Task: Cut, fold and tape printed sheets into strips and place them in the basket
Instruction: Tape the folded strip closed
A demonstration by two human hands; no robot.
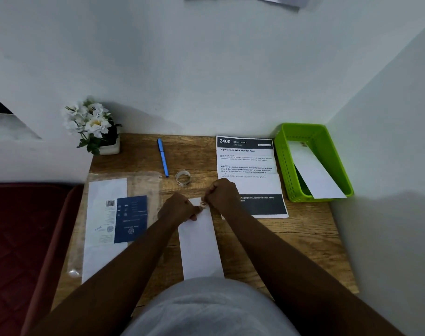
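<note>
At the near centre of the wooden desk (303, 229), the far end of a long white folded paper strip (201, 241) is pinched by the left hand (180, 207) and right hand (222, 195), apparently with tape between them; a slip could wrinkle it.

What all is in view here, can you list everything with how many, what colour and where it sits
folded strip: 1, white, table centre, under both hands
printed sheets: a few overlapping, white with black bands, right of centre
basket: 1, green, far right corner, one white strip inside
tape roll: 1, clear, beyond the hands
pen: 1, blue, far centre
plastic sleeve: 1, clear, left, holding white and navy paper
flower pot: 1, white flowers, far left corner
table: 1, wood
left hand: pinching at the strip's far end
right hand: pinching there too
</note>
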